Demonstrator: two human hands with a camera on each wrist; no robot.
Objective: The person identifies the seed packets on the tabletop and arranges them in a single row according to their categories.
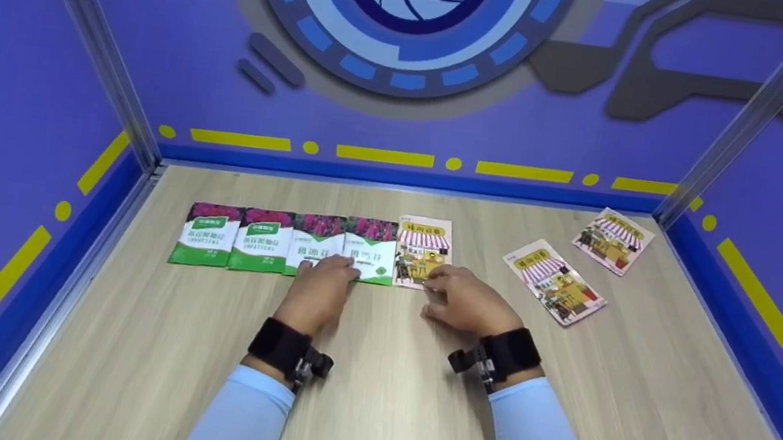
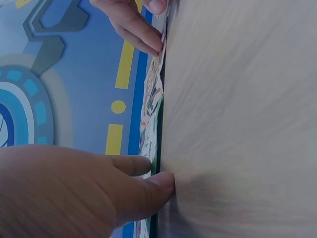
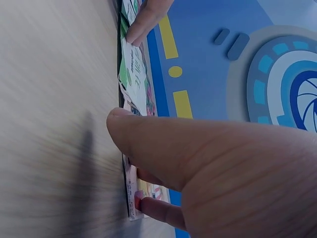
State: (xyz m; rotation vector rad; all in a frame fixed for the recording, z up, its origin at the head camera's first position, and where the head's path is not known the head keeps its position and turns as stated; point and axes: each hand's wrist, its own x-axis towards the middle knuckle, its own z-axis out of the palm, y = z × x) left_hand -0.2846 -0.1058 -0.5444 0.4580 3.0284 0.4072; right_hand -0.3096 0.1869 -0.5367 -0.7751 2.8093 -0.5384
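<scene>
In the head view a row of flat packets lies side by side. At its left are two green seed packets with magenta flowers, then two white-and-green seed packets with pink flowers. A pink packet printed with a striped awning ends the row at the right. My left hand rests its fingertips on the lower parts of the white-and-green packets. My right hand touches the pink packet at its lower right, fingers on its face. In the right wrist view the thumb is beside the packet's near edge.
Two more pink awning packets lie apart at the right: one tilted packet and another packet near the back corner. Blue printed panels wall the wooden tabletop at the back and sides.
</scene>
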